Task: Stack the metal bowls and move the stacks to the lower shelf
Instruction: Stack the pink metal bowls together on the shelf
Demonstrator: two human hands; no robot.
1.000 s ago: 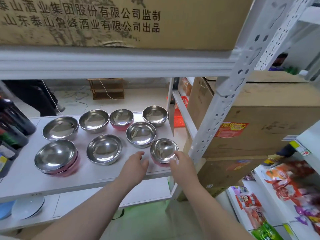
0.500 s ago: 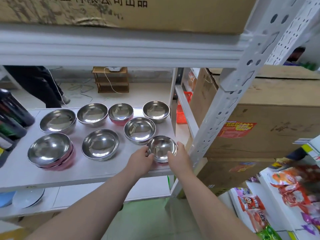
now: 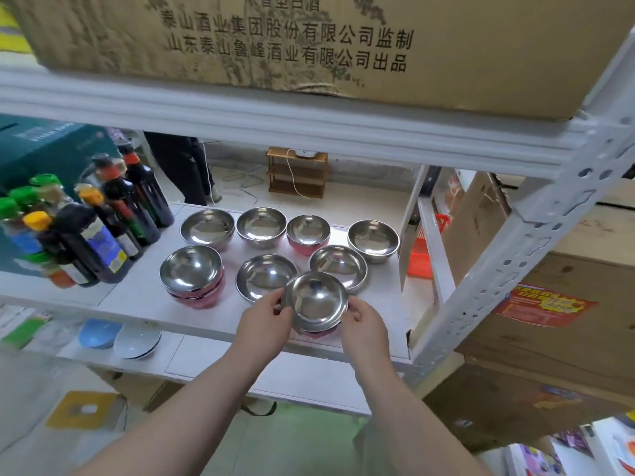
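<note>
Both arms are bare from the wrists back to the lower edge of view, with no sleeve or cuff showing behind the fingers. The left hand and right hand carry no gloves, rings, watch or band, and the nails look short and plain.

Bowl's underside was hidden by both hands; green box cut off at left edge; snack packs bottom right were too blurred to tell.

Illumination bright, even, diffuse; shadows soft. Specular glare in the metal bowls. Wide-angle lens bends the shelf post at right; bottles and lower-left corner motion-blurred, centre fairly sharp.
</note>
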